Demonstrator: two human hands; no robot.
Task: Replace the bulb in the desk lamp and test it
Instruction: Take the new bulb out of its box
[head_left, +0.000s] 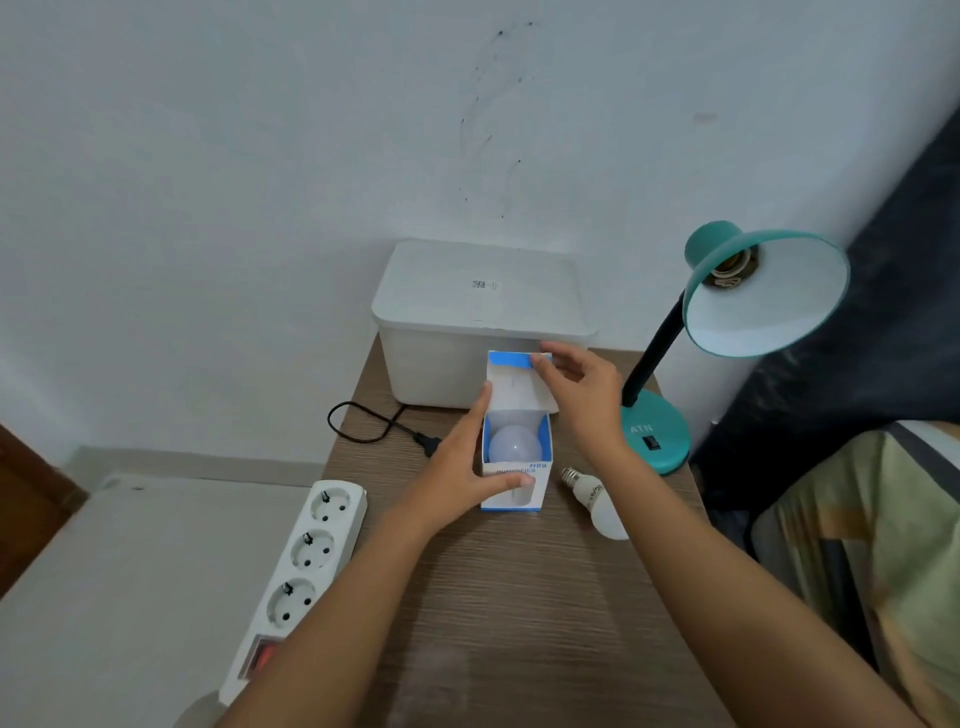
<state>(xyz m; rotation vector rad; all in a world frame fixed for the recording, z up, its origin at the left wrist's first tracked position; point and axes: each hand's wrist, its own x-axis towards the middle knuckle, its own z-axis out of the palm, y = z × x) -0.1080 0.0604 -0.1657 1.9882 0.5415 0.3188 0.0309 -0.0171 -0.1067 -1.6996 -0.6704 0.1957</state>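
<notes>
A small blue and white bulb box (537, 493) stands upright on the wooden table (519, 597), its top flap raised. A white bulb (514, 444) sits inside it. My left hand (457, 467) grips the box from its left side, thumb across the front. My right hand (576, 384) pinches the raised flap at its top edge. A second white bulb (597, 501) lies on its side just right of the box. The teal desk lamp (763, 296) stands at the back right, its shade tilted toward me and its socket bare.
A white lidded container (478, 312) sits against the wall behind the box. A white power strip (306, 561) with a red switch lies along the table's left edge. The lamp's black cord and plug (428, 444) lie loose behind my left hand.
</notes>
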